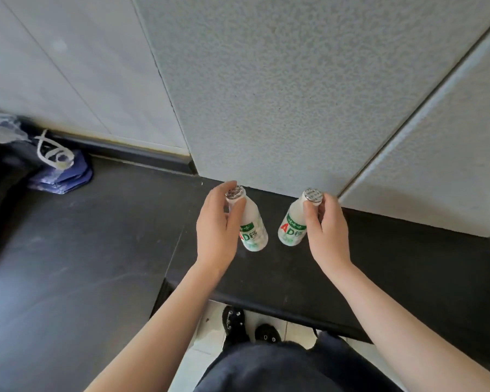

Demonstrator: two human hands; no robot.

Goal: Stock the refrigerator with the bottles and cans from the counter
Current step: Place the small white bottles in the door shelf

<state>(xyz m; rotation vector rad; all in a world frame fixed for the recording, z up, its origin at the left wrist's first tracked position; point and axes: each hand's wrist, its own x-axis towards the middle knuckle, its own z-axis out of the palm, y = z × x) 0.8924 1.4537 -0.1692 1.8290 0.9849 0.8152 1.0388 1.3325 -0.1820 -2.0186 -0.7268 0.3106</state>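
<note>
Two small white milk-drink bottles with green and red labels and foil tops stand on the dark counter (96, 250) near the wall. My left hand (217, 230) grips the neck of the left bottle (252, 230), fingers curled round it just under the foil cap. My right hand (326, 230) pinches the neck of the right bottle (292, 227) the same way. Both bottles lean slightly toward each other at the base. No refrigerator is in view.
A grey speckled wall panel (280, 94) rises right behind the bottles. At the far left lie a blue bag (63, 176) with a white strap and crumpled clear plastic (0, 125). Below the counter's front edge are pale floor tiles and black shoes (235, 323).
</note>
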